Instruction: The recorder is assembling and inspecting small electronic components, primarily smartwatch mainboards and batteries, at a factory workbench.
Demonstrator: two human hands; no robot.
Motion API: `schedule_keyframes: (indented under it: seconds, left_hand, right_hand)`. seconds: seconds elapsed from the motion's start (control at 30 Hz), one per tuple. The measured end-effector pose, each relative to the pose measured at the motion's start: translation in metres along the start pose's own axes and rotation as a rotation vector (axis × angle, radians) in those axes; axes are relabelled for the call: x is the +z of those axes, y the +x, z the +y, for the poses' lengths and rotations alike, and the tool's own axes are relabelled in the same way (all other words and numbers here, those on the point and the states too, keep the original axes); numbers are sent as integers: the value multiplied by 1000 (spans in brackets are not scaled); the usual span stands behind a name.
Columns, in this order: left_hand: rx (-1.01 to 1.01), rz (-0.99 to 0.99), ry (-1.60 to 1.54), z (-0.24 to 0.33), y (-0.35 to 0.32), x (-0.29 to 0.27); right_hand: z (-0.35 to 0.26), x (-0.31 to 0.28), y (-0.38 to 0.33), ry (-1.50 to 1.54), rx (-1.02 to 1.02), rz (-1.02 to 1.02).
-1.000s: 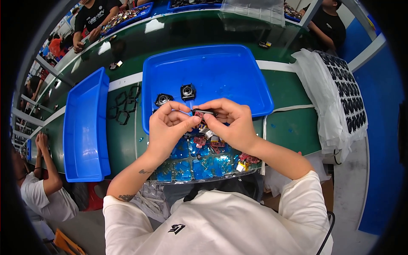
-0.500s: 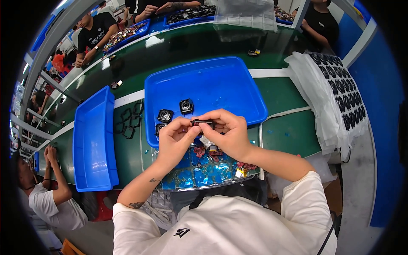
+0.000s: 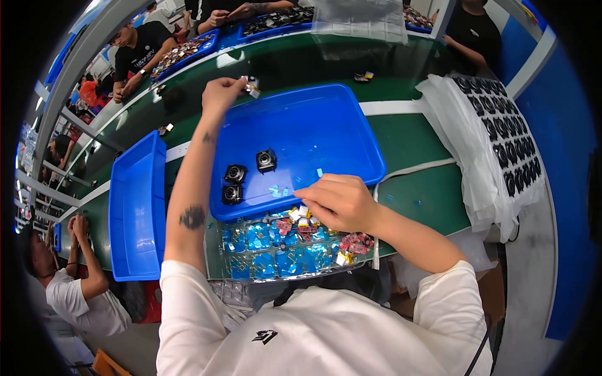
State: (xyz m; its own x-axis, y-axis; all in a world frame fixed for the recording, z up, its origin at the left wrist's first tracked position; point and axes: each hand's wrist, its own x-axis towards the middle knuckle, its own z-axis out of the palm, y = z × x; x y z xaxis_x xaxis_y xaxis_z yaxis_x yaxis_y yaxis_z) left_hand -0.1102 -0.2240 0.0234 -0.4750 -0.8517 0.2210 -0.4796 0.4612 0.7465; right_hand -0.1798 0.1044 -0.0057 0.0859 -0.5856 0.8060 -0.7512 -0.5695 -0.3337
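Observation:
My left hand (image 3: 221,98) is stretched out past the far-left rim of the large blue bin (image 3: 295,113). Its fingertips pinch a small electronic assembly (image 3: 251,87) with white and yellow parts, held over the green belt. Above the bin's near edge is my right hand (image 3: 343,202), its fingers pressed together; whatever they hold, if anything, is too small to make out. Inside the bin are a black square housing (image 3: 266,160) with a round centre, two similar housings (image 3: 234,174) and bits of blue film (image 3: 276,190). The clear compartment tray (image 3: 254,266) before me carries blue-filmed pieces and red parts (image 3: 355,243).
A narrower blue bin (image 3: 135,213) stands at left. On the right, black round parts (image 3: 501,128) lie in rows beside white plastic sheeting (image 3: 446,125). Another small assembly (image 3: 364,77) sits on the green belt (image 3: 295,59). Co-workers sit across the belt and at left.
My hands have parted. The left one moved far forward and left with the assembly, while the right shifted slightly right and down. The black frames at left are now mostly behind my left arm.

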Motion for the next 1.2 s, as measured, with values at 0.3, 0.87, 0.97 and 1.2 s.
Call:
schedule_keyframes:
  seconds: [0.3,0.87,0.97,1.2]
  left_hand:
    - [-273,-212,484,-31,62,37]
    - [859,-217,-117,31,-207,-21]
    - [891,-240,-169,31,-214,-28]
    - [798,-401,-359,21,-218,-34]
  right_hand:
    - [6,-3,-6,-71,-27,-69]
    - [-6,1,-6,7,140,-359]
    - [-9,2,-1,117,157,-274]
    - [-10,-6,-2,525,606,-188]
